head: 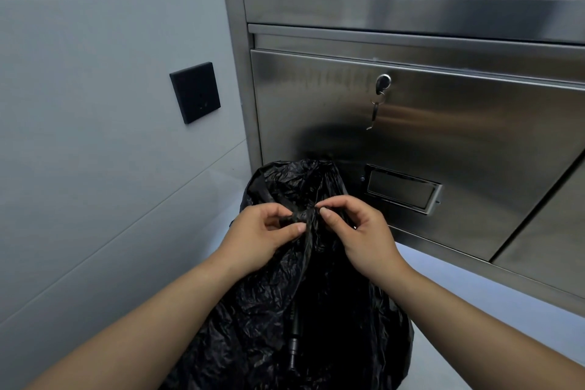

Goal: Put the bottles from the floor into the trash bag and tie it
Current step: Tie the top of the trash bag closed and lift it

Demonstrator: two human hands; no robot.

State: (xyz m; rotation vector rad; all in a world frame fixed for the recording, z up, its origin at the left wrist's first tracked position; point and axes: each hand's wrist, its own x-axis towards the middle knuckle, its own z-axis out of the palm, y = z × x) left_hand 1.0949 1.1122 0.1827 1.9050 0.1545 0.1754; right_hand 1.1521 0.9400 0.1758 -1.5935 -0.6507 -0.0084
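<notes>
A crinkled black trash bag [266, 320] stands on the floor in front of me, bulging and dark. Its top is gathered into twisted strands that cross in a knot [305, 218] between my hands. My left hand [264, 237] pinches the strand on the left side of the knot with thumb and fingers. My right hand [357, 228] pinches the strand on the right side with its fingertips. A loose flap of the bag [300, 177] sticks up behind the knot. No bottles show; the bag hides whatever it holds.
A stainless steel cabinet [459, 142] stands right behind the bag, with a lock and hanging key [380, 95] and a label holder [400, 188]. A grey tiled wall with a black socket plate [194, 92] is at the left. Pale floor [474, 310] shows at the right.
</notes>
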